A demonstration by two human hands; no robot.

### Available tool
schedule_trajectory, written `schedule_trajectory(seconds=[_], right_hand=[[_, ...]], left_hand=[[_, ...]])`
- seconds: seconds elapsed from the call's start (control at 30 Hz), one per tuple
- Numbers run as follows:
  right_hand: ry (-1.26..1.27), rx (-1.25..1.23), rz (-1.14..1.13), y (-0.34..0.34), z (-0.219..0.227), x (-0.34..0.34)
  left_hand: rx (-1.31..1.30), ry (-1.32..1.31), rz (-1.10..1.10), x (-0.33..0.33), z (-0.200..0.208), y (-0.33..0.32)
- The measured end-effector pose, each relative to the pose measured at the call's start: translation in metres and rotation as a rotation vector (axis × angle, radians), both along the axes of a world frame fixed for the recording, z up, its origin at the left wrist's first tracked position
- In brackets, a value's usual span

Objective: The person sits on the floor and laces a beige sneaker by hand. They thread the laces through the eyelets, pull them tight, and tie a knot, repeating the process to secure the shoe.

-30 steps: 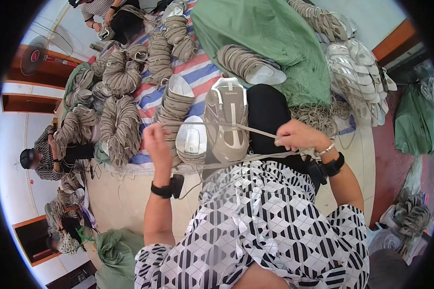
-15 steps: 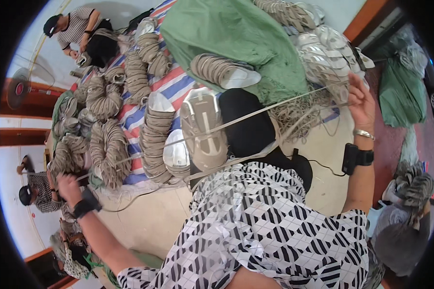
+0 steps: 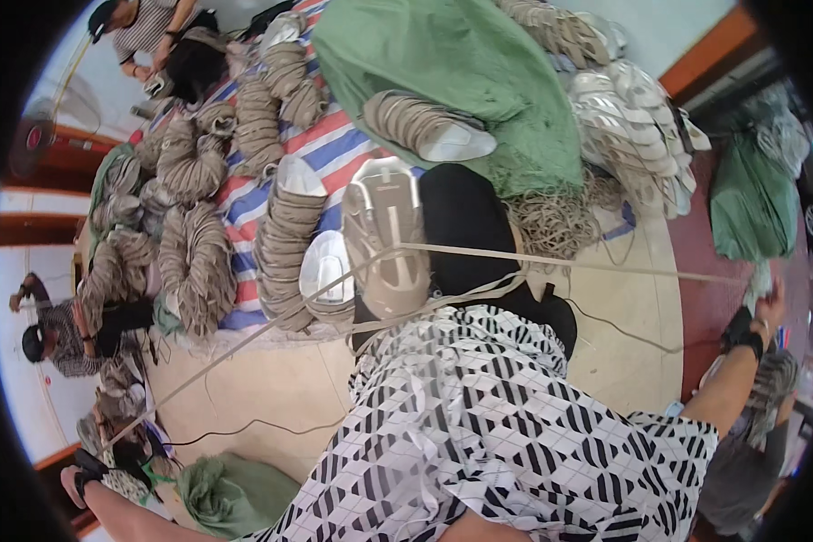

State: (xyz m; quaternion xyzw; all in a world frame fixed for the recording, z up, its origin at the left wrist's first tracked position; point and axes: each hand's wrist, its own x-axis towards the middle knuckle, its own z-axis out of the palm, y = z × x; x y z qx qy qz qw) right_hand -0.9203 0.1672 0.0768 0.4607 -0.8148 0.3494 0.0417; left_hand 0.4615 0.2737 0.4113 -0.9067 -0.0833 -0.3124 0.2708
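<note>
A beige-and-white shoe upper (image 3: 387, 239) stands upright on my lap, against a black rounded form (image 3: 465, 221). A flat beige shoelace (image 3: 569, 263) stretches taut in both directions from the front of the upper. Its right length runs to my right hand (image 3: 771, 305), closed on it far out at the right and slightly blurred. The left length slants down to my left hand (image 3: 70, 481) at the lower left rim. That hand's fingers are mostly hidden near the black wrist strap, but the tight lace leads into it. More laces (image 3: 479, 294) lie across my lap below the upper.
Bundled beige uppers (image 3: 285, 244) and a white-lined upper (image 3: 328, 275) stand left of my lap on a striped sheet (image 3: 244, 212). Ahead are a green sack (image 3: 461, 63) and a lace heap (image 3: 560, 221). A cable (image 3: 253, 425) crosses the floor. Other people (image 3: 149, 32) sit at the left.
Both my hands have swung outward and down, the left to the lower left rim, the right to the far right. The lace now bends at the upper, where it crossed in a straight slant before.
</note>
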Motion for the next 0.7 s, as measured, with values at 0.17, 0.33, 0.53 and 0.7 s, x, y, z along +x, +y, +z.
schedule_trajectory(seconds=[0.17,0.33,0.53,0.7], right_hand=[[-0.11,-0.01,0.131,0.037,-0.035,0.001],[-0.863,-0.029,0.52,-0.073,-0.124,0.174],[-1.036,0.513,0.781,-0.21,-0.043,0.578],[-0.557,0.301,1.082,-0.21,-0.085,0.659]], left_hand=[[-0.03,0.17,-0.041,0.01,0.007,-0.027],[-0.013,0.418,-1.013,0.003,-0.142,-0.15],[-0.652,1.582,-1.736,-0.357,-0.37,-0.303],[-0.352,1.9,-1.729,-0.52,-0.383,-0.323]])
